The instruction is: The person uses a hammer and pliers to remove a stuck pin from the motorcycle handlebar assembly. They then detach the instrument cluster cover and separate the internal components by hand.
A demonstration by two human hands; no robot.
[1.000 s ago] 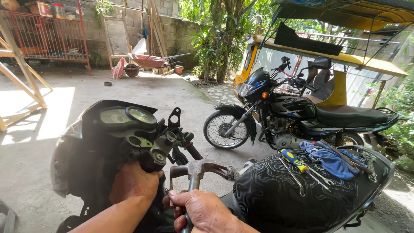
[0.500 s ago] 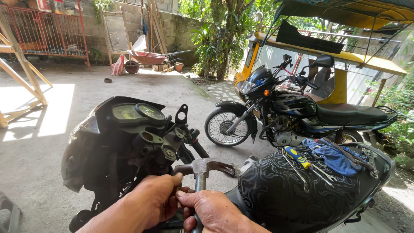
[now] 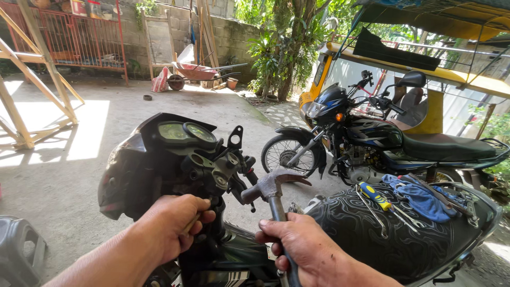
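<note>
Both your hands grip: right hand (image 3: 311, 250) raises a steel claw hammer (image 3: 272, 187); left hand (image 3: 171, 223) steadies a thin tool, mostly hidden, beneath the black motorcycle's steering head (image 3: 210, 167).

A: So where's everything sitting?

B: Near motorcycle (image 3: 175, 159) right up front, hammer (image 3: 272, 187) just right of its instrument cluster (image 3: 187, 133). Screwdriver (image 3: 373, 194) and rag (image 3: 419, 197) lie on the seat (image 3: 382, 239), off to the right.

A: And behind?

B: Second motorcycle (image 3: 372, 141) beyond the seat, sidecar (image 3: 425, 69) behind that. Wheelbarrow (image 3: 199, 74) way back by the wall (image 3: 159, 32).
</note>
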